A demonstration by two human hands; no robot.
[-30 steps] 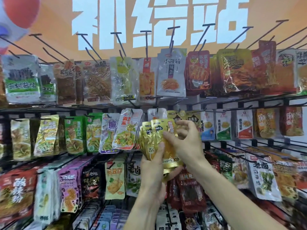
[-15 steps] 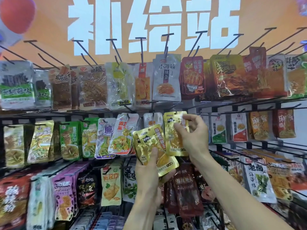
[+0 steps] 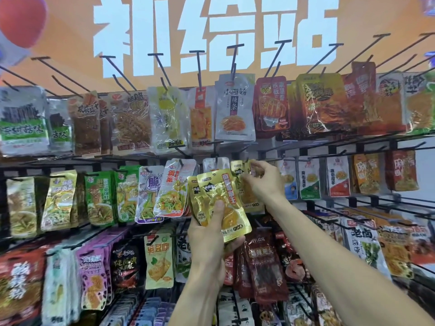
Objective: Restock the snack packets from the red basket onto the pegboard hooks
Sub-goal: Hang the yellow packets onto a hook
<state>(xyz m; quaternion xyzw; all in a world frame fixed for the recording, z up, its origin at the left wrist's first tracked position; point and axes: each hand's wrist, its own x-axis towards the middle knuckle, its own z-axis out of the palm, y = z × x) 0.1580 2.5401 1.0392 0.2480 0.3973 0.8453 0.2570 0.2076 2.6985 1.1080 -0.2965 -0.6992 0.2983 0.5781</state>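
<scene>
Rows of hanging snack bags are filling a black wire display under a big orange sign with white lettering. Near the middle, the left hand (image 3: 207, 234) is gripping a small fan of gold packets (image 3: 219, 203), thumb pressing across their fronts and fingers curling behind. The right hand (image 3: 266, 182) is reaching further in, its fingers (image 3: 255, 171) pinching the top edge of a single gold packet (image 3: 240, 170) right at a hook (image 3: 247, 158) in the middle row. Whether the hole is already over the hook tip cannot be told, since the hand is covering it.

These packets are looking light, thin and floppy, with slick foil faces that are likely to slide against one another, so the stiffer sealed strip at the top beside the hang hole is probably the best place to pinch.

Compared with half a second ago, the single packet is sitting higher and deeper against the rack, and the stack is staying in the left hand. No red basket is showing.
</scene>
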